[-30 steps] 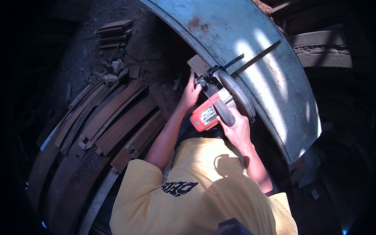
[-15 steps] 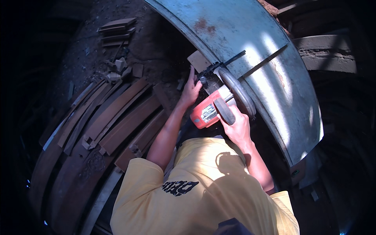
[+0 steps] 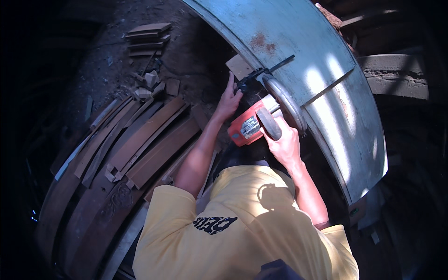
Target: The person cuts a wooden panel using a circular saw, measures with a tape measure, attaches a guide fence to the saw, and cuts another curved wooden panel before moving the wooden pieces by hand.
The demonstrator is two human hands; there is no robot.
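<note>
A red circular saw (image 3: 247, 127) with a grey rounded blade guard (image 3: 285, 100) sits at the near edge of the pale blue-green panel (image 3: 289, 32). My right hand (image 3: 283, 142) is closed around its dark rear handle. A light wooden board (image 3: 240, 67) juts out from the panel's edge, just beyond the saw's dark base plate. My left hand (image 3: 227, 101) is at the board's near end, index finger stretched along its side and thumb by the base plate; its other fingers are partly hidden. A thin dark guide bar (image 3: 283, 62) reaches from the saw over the panel.
Long curved-looking brown planks (image 3: 149, 133) are stacked at my left. Beyond them lie small wood offcuts (image 3: 151, 80) and a short pile of boards (image 3: 148, 35) on the dirt floor. A thick grey slab (image 3: 395, 74) lies past the panel on the right.
The saw and the wooden board have shifted slightly away along the panel's edge, both hands with them. My left index finger is straighter. The whole view has also shifted a little.
</note>
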